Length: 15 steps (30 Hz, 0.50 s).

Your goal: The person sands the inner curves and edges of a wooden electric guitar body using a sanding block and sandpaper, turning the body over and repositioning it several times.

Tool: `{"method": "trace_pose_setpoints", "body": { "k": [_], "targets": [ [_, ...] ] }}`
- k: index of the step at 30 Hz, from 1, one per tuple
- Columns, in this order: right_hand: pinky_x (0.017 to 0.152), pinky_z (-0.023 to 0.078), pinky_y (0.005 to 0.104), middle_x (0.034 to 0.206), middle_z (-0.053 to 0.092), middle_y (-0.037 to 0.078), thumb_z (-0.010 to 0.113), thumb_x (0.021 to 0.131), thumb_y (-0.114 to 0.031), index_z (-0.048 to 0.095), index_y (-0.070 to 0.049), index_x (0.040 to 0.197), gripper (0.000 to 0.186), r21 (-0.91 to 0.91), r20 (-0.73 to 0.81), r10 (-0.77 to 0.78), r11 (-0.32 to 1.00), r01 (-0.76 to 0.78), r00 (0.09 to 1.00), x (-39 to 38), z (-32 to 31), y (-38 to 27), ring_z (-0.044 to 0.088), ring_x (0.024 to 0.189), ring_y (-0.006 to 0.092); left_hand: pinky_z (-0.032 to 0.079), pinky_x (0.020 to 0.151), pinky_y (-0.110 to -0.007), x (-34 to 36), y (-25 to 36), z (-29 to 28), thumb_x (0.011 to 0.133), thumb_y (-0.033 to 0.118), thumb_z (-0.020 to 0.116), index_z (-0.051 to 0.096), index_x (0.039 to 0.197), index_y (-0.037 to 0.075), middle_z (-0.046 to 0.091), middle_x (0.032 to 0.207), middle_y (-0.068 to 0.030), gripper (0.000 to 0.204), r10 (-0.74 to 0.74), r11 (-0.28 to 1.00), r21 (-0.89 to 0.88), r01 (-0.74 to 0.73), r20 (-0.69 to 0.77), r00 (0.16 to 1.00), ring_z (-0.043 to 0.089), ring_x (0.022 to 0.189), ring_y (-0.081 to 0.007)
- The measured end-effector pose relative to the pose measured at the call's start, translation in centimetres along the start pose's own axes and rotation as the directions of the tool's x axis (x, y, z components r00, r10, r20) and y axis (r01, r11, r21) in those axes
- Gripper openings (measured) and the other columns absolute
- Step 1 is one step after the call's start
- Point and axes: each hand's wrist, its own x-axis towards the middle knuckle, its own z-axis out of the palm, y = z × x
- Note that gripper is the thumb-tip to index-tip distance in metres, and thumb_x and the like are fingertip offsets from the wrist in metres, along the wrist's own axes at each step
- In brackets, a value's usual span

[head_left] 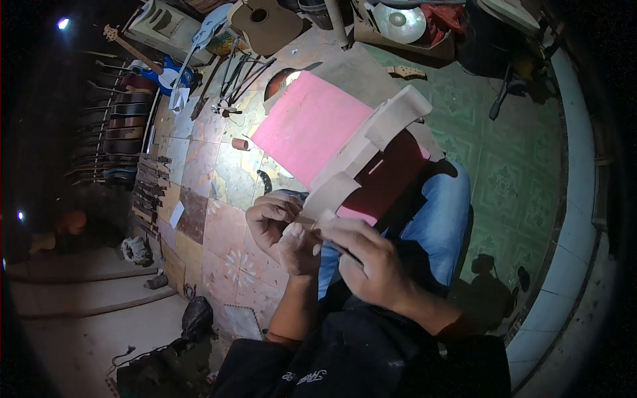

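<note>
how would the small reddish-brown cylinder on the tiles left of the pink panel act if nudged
The reddish-brown cylinder would probably roll if pushed crosswise, as it seems to lie on its rounded side on flat tiles. It is likely light, given its small size.

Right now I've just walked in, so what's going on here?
Someone's left hand and right hand are close together, fingers bent, at the near end of a pale, curved-edged piece. Anything small held between them is too unclear to name. A pink panel lies alongside the pale piece. Farther off are a tan guitar and a blue one.
</note>
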Motion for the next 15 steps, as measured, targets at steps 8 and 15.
{"method": "trace_pose_setpoints", "body": {
  "k": [8, 15],
  "targets": [
    [0.097, 0.052, 0.0415, 0.122, 0.064, 0.019, 0.052, 0.081, 0.009, 0.065, -0.002, 0.124, 0.046, 0.137, 0.06, 0.025, 0.99, -0.033, 0.998, -0.2, -0.3, 0.6, 0.064, 0.114, 0.0363, 0.045, 0.073, -0.034, -0.1, -0.1, -0.3, 0.078, 0.021, 0.065, 0.046, 0.097, 0.003, 0.046, 0.084, -0.0084, 0.032, 0.022, 0.999, 0.037, -0.022, 0.003, 1.0, 0.047, 0.077, -0.0187],
    [0.099, 0.051, 0.0396, 0.122, 0.063, 0.02, 0.049, 0.082, 0.012, 0.066, 0.0, 0.122, 0.045, 0.089, 0.059, 0.055, 0.994, -0.06, 0.997, -0.1, -0.2, 0.6, 0.062, 0.116, 0.0355, 0.047, 0.069, -0.033, -0.4, -0.5, -0.6, 0.088, 0.028, 0.062, 0.047, 0.097, 0.003, 0.05, 0.084, -0.0095, 0.031, 0.042, 0.999, 0.001, -0.042, -0.041, 0.998, 0.051, 0.076, -0.0187]
  ]
}}
